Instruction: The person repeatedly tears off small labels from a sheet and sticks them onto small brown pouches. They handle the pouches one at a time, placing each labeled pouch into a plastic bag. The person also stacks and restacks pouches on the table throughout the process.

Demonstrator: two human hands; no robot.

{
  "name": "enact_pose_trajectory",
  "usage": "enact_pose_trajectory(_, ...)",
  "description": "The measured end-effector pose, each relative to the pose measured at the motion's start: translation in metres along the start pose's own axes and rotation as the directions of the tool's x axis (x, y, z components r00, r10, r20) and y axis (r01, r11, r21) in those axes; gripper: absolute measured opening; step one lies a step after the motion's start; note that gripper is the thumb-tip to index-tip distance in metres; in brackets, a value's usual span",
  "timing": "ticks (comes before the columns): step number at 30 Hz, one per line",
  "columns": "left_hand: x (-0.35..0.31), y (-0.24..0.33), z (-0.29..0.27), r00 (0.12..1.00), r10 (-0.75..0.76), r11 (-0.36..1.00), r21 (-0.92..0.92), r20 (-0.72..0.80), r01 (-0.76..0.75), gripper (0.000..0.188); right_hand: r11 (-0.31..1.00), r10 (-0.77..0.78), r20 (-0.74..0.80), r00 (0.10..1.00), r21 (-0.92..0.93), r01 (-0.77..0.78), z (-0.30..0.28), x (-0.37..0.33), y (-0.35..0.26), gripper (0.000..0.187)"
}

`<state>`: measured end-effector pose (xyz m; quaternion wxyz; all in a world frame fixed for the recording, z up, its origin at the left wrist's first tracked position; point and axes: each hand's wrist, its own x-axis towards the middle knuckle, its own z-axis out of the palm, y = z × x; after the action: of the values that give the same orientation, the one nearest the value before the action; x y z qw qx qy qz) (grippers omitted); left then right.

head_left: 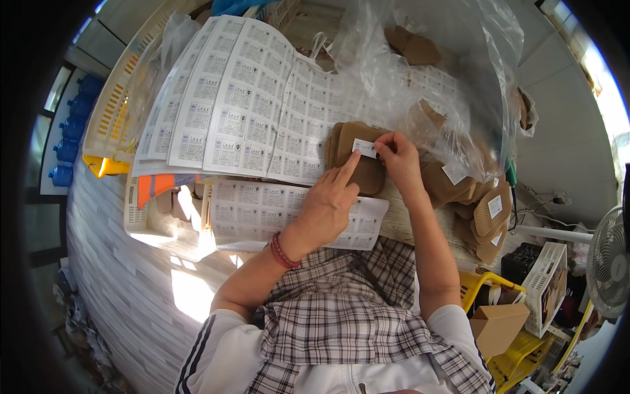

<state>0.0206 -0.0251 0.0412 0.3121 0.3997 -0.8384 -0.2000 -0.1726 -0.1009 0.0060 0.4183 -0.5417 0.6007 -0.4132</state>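
A small white printed label (364, 148) lies on the top piece of a stack of flat brown textured pieces (367, 176) with rounded corners. My right hand (399, 159) pinches the label's right end between thumb and index finger. With its index finger stretched out, my left hand (330, 205) touches the label's left end; its other fingers are partly bent and hold nothing. Large sheets of printed labels (244, 98) spread to the left of the stack. Another label sheet (252, 213) lies nearer to me, partly under my left wrist.
On the right lie more brown pieces (462, 187), some bearing white labels. Clear plastic bags (394, 59) cover the far right of the table. Cream plastic crates (115, 125) stand at the left. A fan (613, 266), a yellow basket (472, 282) and a cardboard box (500, 327) are at right.
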Motion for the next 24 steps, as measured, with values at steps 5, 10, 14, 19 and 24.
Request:
enact_pose_trajectory(5, 0.002, -0.002, 0.002, 1.0, 0.012, 1.0, 0.027, -0.004, -0.012, 0.011, 0.998, -0.029, -0.04, 0.999, -0.056, 0.027, 0.004, -0.002, 0.0, 0.009)
enact_pose_trajectory(10, 0.0, -0.003, 0.004, 1.0, -0.005, 0.999, 0.052, 0.021, 0.004, 0.009, 0.989, -0.09, -0.071, 0.993, -0.122, 0.081, 0.005, -0.005, -0.004, 0.01)
enact_pose_trajectory(14, -0.001, -0.002, 0.007, 0.999, -0.016, 0.997, 0.077, 0.031, 0.013, 0.007, 0.958, -0.187, -0.091, 0.978, -0.239, 0.161, 0.009, -0.011, -0.005, 0.015)
enact_pose_trajectory(19, -0.002, -0.001, 0.009, 0.999, -0.018, 0.996, 0.087, 0.027, 0.015, 0.007, 0.841, -0.27, -0.149, 0.951, -0.517, 0.158, 0.022, -0.026, -0.02, 0.023)
enact_pose_trajectory(24, -0.002, 0.0, 0.009, 1.0, -0.014, 0.997, 0.073, 0.018, 0.013, 0.007, 0.728, -0.536, -0.271, 0.799, -0.628, 0.275, 0.03, -0.023, -0.001, 0.027)
